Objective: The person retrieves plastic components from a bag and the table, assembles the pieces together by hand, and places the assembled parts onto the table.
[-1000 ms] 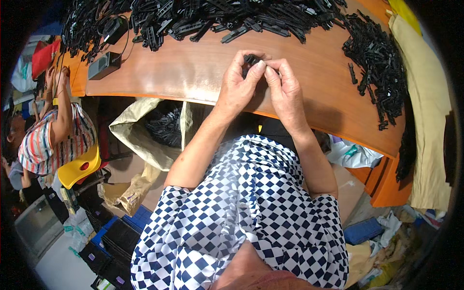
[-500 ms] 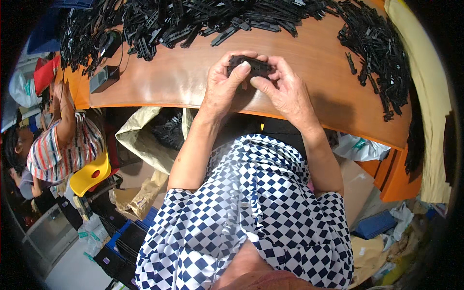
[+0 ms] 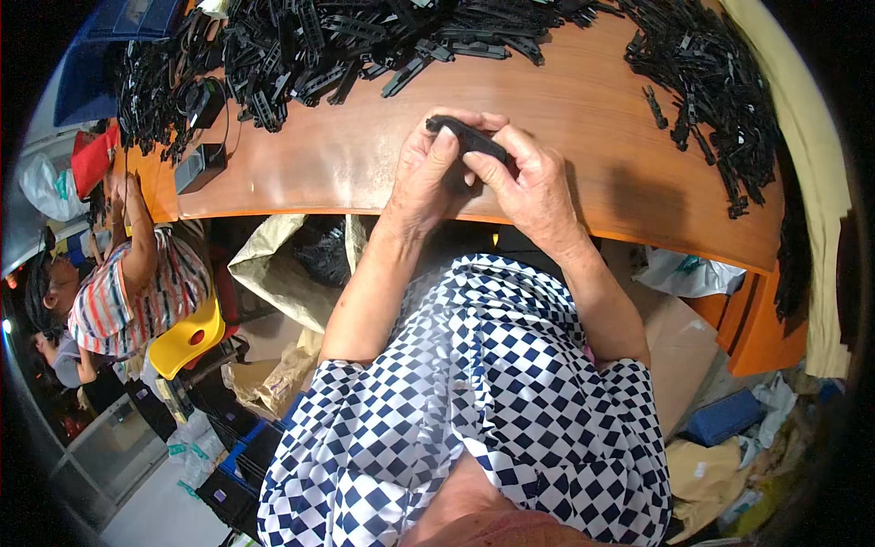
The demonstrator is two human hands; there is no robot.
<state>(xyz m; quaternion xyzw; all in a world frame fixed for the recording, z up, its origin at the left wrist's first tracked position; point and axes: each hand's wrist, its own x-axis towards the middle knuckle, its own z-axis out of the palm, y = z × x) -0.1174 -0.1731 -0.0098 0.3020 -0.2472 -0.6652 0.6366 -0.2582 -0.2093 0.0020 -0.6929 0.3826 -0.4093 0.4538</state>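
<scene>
A small, dark, elongated plastic part (image 3: 469, 137) is held between both my hands above the front of the wooden table (image 3: 365, 137). Around its left end my left hand (image 3: 427, 169) is closed, with the thumb pressed on it. My right hand (image 3: 529, 178) grips the other end, thumb on top and fingers behind. The part slants, its left end farther from me than its right. Its underside is hidden by my fingers. Beyond my hands lies a large heap of thin black plastic strips (image 3: 310, 50). A second heap of similar black pieces (image 3: 729, 100) lies at the right.
A small grey box-shaped speaker (image 3: 200, 168) with a cable stands on the left of the table. An open pale sack (image 3: 273, 264) with black contents is below the table edge. At far left a person in a striped shirt (image 3: 137, 292) sits on a yellow chair (image 3: 189, 337).
The black part has turned in my hands, from nearly level to slanted. Both hands have shifted slightly nearer to me and stay closed on it. The view has tilted a little.
</scene>
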